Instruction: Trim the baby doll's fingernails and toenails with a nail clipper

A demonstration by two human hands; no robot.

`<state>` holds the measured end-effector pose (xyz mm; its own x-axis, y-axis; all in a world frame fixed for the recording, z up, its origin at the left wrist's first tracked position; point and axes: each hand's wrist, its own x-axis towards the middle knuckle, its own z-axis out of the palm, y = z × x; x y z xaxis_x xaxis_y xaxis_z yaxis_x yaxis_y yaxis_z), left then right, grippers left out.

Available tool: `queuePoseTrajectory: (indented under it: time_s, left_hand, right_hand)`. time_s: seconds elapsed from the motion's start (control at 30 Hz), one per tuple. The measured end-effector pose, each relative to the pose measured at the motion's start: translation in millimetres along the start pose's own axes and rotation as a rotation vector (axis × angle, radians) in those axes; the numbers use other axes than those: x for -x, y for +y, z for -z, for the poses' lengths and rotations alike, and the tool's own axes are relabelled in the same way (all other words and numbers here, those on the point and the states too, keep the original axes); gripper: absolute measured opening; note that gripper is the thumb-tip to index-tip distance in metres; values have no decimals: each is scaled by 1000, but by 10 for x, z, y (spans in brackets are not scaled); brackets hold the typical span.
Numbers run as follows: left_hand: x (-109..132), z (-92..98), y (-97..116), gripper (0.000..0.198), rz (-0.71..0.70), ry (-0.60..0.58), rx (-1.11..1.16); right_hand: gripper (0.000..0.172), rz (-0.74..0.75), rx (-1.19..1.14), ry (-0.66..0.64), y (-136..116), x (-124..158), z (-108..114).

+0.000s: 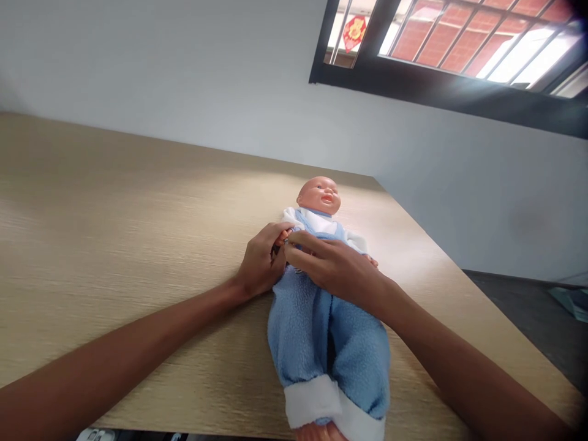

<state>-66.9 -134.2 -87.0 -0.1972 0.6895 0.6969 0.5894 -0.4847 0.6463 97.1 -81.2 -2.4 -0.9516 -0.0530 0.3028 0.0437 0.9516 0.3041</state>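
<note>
A bald baby doll [321,196] lies on its back on the wooden table [138,245], head toward the wall and feet toward me. It wears a white top and blue fleece overalls [298,324] with white cuffs. My left hand [264,260] is closed round the doll's arm on the left, and the doll's small fingers [285,234] stick out by my thumb. Across the doll's belly reaches my right hand [337,266], its fingertips pinched together at that same wrist. Whatever lies between those fingertips is hidden. The doll's other arm [362,245] rests loose on the right.
The table's right edge [459,269] slants down past the doll, with dark floor [496,312] beyond it. A pale wall [184,79] stands behind the table, with a dark-framed barred window [459,43] at the upper right. Something white [96,435] shows below the front edge.
</note>
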Motion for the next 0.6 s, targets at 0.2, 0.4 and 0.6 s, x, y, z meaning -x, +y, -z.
queuePoseTrajectory:
  time_s: [0.2, 0.4, 0.6]
  left_hand:
    - [18, 7, -28, 37, -10, -16, 2]
    - [10, -6, -42, 30, -1, -5, -12]
    - [7, -14, -9, 21, 20, 17, -31]
  right_hand:
    - [35, 40, 48, -12, -20, -7, 49]
    - [13, -240, -487, 144, 35, 20, -87]
    - [29, -735, -1097, 443, 105, -33, -220]
